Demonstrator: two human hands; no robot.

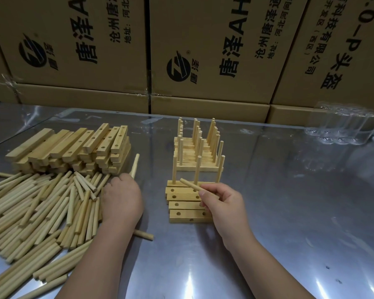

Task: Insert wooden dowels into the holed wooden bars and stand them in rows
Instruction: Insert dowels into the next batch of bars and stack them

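The right hand (221, 200) pinched a dowel (191, 184) over the bars (187, 209) at centre frame; the left hand (121, 198) gripped another by the pile (37, 210), lower left. A skewed entry could jam, toppling the rows (198, 147) behind.

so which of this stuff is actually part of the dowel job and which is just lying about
Part of the job:
- loose dowels
- stacked holed bars
- flat bars in front
- finished rows with dowels standing
- dowel in right hand
- dowel at left hand

Just lying about:
- cardboard boxes
- clear plastic pack
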